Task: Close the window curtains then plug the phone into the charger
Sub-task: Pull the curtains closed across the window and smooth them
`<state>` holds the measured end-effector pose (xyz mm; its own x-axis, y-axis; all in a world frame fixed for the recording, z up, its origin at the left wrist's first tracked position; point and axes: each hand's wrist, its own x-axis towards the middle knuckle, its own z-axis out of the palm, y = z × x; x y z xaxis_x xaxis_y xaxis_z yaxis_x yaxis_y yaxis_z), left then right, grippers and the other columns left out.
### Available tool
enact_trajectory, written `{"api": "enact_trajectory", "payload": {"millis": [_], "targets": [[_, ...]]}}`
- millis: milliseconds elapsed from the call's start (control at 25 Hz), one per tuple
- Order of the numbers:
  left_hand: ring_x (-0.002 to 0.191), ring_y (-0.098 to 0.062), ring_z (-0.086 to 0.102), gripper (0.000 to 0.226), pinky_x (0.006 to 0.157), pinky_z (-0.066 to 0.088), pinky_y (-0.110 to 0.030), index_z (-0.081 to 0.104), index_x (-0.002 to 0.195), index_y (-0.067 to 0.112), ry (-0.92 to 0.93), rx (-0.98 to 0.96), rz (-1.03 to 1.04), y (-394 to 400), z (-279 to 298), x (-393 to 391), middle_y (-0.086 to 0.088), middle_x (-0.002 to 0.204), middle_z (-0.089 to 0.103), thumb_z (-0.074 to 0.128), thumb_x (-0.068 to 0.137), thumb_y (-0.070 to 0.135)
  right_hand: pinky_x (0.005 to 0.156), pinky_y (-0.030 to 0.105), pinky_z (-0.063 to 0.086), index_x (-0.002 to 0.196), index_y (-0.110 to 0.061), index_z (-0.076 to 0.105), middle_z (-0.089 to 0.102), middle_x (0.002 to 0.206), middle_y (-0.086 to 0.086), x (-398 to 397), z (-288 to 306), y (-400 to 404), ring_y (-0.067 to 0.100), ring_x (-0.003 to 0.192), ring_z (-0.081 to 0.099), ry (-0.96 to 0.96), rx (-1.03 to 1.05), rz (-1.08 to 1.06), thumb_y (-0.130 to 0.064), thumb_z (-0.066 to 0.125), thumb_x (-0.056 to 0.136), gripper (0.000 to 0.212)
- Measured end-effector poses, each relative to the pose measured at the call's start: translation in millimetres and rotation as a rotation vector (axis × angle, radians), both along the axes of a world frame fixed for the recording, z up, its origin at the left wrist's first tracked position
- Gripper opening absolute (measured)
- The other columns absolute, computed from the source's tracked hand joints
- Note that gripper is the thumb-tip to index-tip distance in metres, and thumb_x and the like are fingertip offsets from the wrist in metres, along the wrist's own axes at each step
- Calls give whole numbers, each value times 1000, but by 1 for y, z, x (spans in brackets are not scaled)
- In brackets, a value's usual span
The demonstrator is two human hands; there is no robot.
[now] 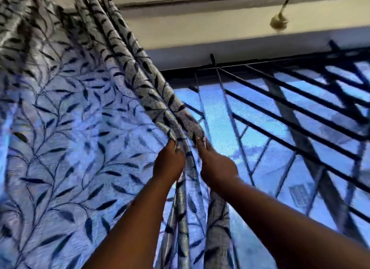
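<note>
Fingertips of my left hand (pixel 169 164) pinch a gathered fold of the curtain (pixel 66 128); fingers of my right hand (pixel 217 168) reach upward and grip the neighbouring fold at its leading edge, just beside the left. Both forearms rise from the lower frame, close together. The curtain, pale with a dark leaf pattern, covers the left half of the window (pixel 260 148) and hangs bunched in pleats under my hands. To the right, the pane stays uncovered behind a black metal grille (pixel 300 100). Above, I see a cream wall band with a small yellowish fitting (pixel 279 21), blurred.
</note>
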<state>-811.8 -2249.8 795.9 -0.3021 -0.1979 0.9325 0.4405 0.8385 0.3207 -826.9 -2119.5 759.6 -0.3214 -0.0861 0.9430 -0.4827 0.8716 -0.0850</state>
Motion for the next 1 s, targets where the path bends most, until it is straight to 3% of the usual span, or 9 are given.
{"api": "enact_trajectory", "payload": {"millis": [160, 280, 360, 480, 560, 640, 720, 840, 1000], "targets": [[99, -39, 57, 24, 73, 40, -37, 51, 113, 18, -77, -185, -60, 130, 12, -45, -22, 112, 61, 41, 92, 24, 63, 33, 43, 149, -39, -2, 24, 157, -9, -48, -1, 152, 35, 96, 65, 45, -20, -162, -7, 43, 82, 87], [94, -37, 59, 26, 73, 44, -37, 52, 113, 25, -140, -264, -176, 221, 16, -76, -20, 109, 62, 38, 91, 24, 68, 34, 46, 150, -36, 5, 43, 148, -2, -84, -2, 267, 32, 101, 64, -19, -74, -324, -13, 42, 87, 76], [100, -37, 58, 35, 77, 45, -37, 49, 124, 28, -215, -329, -230, 271, 13, -98, -18, 116, 61, 37, 91, 23, 68, 33, 45, 149, -35, 8, 50, 142, -1, -102, -7, 329, 29, 102, 64, -75, -138, -402, -19, 38, 92, 67], [107, -37, 56, 50, 85, 46, -39, 34, 141, 30, -349, -403, -332, 341, 1, -130, -18, 128, 55, 36, 93, 19, 73, 33, 47, 149, -39, 3, 61, 129, 2, -122, -30, 401, 27, 99, 65, -125, -235, -462, -19, 35, 90, 70], [109, -37, 55, 56, 88, 47, -41, 24, 146, 31, -397, -425, -426, 382, -9, -143, -18, 130, 53, 37, 93, 17, 82, 38, 48, 147, -43, -7, 69, 109, 1, -130, -40, 436, 25, 91, 68, -106, -291, -489, -15, 35, 88, 78], [105, -39, 56, 57, 79, 49, -40, 27, 144, 25, -407, -419, -494, 418, -15, -149, -20, 124, 55, 43, 90, 13, 82, 40, 50, 144, -47, -16, 68, 94, 0, -135, -44, 455, 25, 85, 68, -79, -273, -521, -15, 36, 89, 82], [102, -39, 57, 53, 70, 43, -36, 33, 137, 19, -415, -418, -518, 445, -14, -150, -23, 118, 56, 49, 86, 12, 75, 38, 51, 146, -45, -13, 68, 106, 2, -138, -40, 463, 27, 89, 67, -56, -229, -530, -18, 37, 91, 79], [100, -40, 57, 49, 68, 39, -37, 37, 131, 14, -435, -451, -556, 478, -9, -148, -24, 112, 56, 50, 85, 12, 73, 35, 53, 148, -40, -12, 66, 117, 1, -141, -30, 480, 26, 93, 67, -87, -212, -566, -17, 36, 90, 79], [111, -39, 53, 49, 86, 46, -41, 36, 134, 13, -473, -520, -511, 496, -8, -154, -23, 127, 52, 52, 87, 16, 68, 33, 50, 150, -32, -5, 64, 121, -2, -140, -35, 496, 24, 93, 68, -34, -174, -659, -22, 32, 93, 69]]}}
